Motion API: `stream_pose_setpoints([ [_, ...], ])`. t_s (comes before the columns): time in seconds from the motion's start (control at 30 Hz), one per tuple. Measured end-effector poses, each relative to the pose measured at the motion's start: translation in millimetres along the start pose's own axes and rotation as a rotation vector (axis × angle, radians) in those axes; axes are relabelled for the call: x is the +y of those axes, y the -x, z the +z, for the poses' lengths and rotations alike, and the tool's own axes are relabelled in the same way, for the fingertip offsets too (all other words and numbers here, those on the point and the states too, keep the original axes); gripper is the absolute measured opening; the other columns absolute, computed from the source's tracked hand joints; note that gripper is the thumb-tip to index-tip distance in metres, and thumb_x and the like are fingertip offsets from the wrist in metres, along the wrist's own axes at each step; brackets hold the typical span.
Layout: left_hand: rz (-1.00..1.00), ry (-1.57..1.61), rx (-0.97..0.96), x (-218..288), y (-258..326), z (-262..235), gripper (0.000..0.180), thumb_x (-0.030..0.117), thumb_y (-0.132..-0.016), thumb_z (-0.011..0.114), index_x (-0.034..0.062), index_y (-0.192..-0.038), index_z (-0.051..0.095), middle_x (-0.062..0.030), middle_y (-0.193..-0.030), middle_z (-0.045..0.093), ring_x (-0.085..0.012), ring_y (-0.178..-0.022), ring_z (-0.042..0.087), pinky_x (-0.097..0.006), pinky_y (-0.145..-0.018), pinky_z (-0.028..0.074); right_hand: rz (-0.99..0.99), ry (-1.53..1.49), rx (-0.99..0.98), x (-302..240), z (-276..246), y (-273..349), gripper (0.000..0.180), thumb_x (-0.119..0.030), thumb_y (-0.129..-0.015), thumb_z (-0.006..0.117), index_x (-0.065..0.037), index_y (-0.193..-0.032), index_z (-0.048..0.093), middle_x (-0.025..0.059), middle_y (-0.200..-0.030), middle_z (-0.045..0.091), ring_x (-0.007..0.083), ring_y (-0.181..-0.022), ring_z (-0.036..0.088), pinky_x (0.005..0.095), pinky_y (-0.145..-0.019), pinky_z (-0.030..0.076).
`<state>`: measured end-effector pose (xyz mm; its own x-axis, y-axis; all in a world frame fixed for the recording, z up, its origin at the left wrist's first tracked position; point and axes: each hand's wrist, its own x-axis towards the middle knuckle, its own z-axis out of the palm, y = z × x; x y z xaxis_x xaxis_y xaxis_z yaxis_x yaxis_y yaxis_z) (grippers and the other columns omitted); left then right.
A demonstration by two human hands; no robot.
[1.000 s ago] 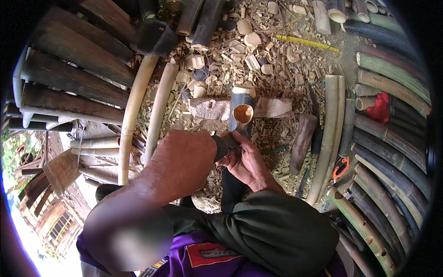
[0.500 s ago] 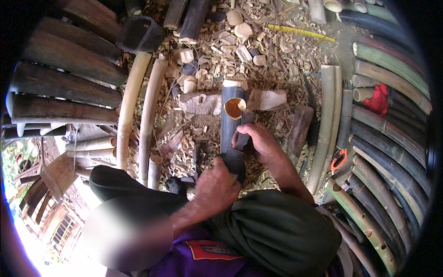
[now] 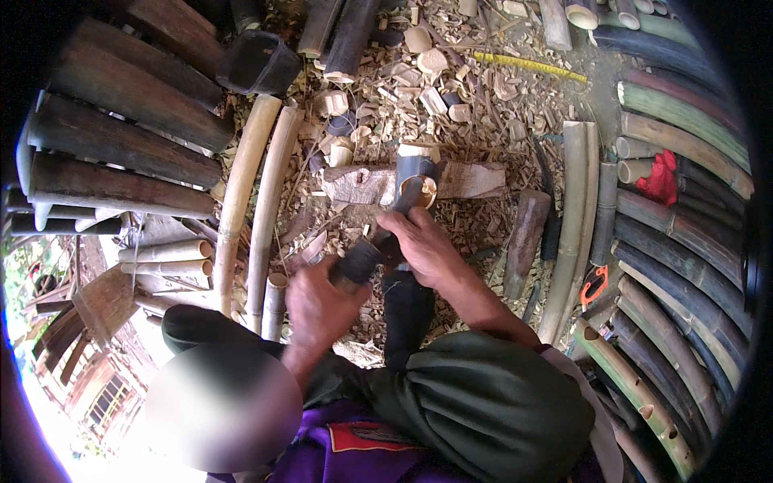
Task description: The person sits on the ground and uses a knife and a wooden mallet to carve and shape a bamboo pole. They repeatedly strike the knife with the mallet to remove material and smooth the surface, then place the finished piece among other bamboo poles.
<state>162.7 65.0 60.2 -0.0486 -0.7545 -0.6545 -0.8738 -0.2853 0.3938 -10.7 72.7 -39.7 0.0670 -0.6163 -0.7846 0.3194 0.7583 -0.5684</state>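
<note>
My left hand (image 3: 318, 298), somewhat blurred, is closed around the dark wrapped handle (image 3: 356, 264) of a chisel-like tool. My right hand (image 3: 423, 245) grips the same tool further up, close to its blade. The flat dark blade (image 3: 411, 193) slants up into the pale cut opening (image 3: 429, 190) of a dark bamboo pole (image 3: 416, 167). That pole lies across a rough wooden block (image 3: 354, 185), its far end cut pale. My right hand and the tool hide part of the pole. Below them a black thing (image 3: 408, 314) stretches toward my lap; I cannot make out what it is.
Wood chips and bamboo offcuts (image 3: 432, 61) cover the ground. Long bamboo poles (image 3: 244, 193) lie on the left, with more (image 3: 573, 217) on the right. A yellow measuring tape (image 3: 531, 64), a red cloth (image 3: 660, 179), an orange-handled tool (image 3: 594, 285) and a black container (image 3: 258, 63) lie around.
My left hand has moved left, swinging the tool's handle that way. My right hand has shifted slightly up and left, and the blade now overlaps the opening in the bamboo.
</note>
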Motion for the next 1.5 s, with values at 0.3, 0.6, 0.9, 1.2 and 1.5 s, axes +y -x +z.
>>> stream_pose_setpoints([
  [0.3, 0.646, -0.717, 0.05, 125.7, -19.2, -62.1, 0.008, 0.012, -0.075, 0.073, 0.0066, -0.074, 0.068, -0.0116, -0.07, 0.067, -0.0282, -0.071, 0.073, -0.042, -0.061, 0.053, 0.053, -1.168, -0.233, -4.9, -5.0, 13.9, 0.026, -0.027, -0.104, 0.059, -0.004, -0.117, 0.064, 0.0125, -0.105, 0.073, 0.0244, -0.087, 0.072, 0.0443, -0.074, 0.062],
  [0.6, 0.788, -1.112, -0.239, 140.4, -64.8, -85.8, 0.01, 0.015, -0.077, 0.077, 0.0113, -0.086, 0.074, -0.0125, -0.088, 0.075, -0.0275, -0.085, 0.076, -0.042, -0.073, 0.059, 0.077, -1.305, -0.371, -3.8, 9.3, 7.7, 0.03, -0.027, -0.104, 0.06, -0.001, -0.12, 0.062, 0.0175, -0.109, 0.072, 0.0292, -0.099, 0.072, 0.0462, -0.09, 0.062],
  [0.9, 0.175, -0.286, -0.669, -0.6, -93.2, -75.8, 0.044, 0.033, -0.07, 0.083, -0.003, -0.093, 0.072, -0.0162, -0.083, 0.072, -0.0288, -0.076, 0.068, -0.042, -0.072, 0.057, 0.156, -0.766, -0.071, -1.9, 28.0, 6.9, 0.023, -0.021, -0.095, 0.064, 0.001, -0.094, 0.061, 0.0174, -0.08, 0.068, 0.0291, -0.059, 0.069, 0.0431, -0.055, 0.06],
  [1.2, -0.013, 0.032, -0.284, 1.9, 10.5, 74.3, 0.04, 0.027, -0.081, 0.074, -0.0111, -0.091, 0.067, -0.0321, -0.087, 0.071, -0.045, -0.089, 0.074, -0.052, -0.079, 0.06, 0.116, 0.057, 0.07, 21.0, -42.3, -1.0, 0.028, -0.025, -0.083, 0.065, 0.001, -0.09, 0.068, 0.011, -0.078, 0.068, 0.0234, -0.067, 0.063, 0.0413, -0.062, 0.049],
  [1.5, 0.116, 0.477, -0.29, -30.4, 20.9, 108.0, 0.066, 0.039, -0.077, 0.085, -0.0058, -0.118, 0.058, -0.0273, -0.096, 0.072, -0.0425, -0.094, 0.073, -0.05, -0.085, 0.056, -0.085, 0.474, 0.182, 26.2, -40.9, 14.2, 0.03, -0.028, -0.09, 0.06, -0.002, -0.079, 0.068, 0.009, -0.074, 0.068, 0.0209, -0.061, 0.062, 0.0349, -0.055, 0.052],
])
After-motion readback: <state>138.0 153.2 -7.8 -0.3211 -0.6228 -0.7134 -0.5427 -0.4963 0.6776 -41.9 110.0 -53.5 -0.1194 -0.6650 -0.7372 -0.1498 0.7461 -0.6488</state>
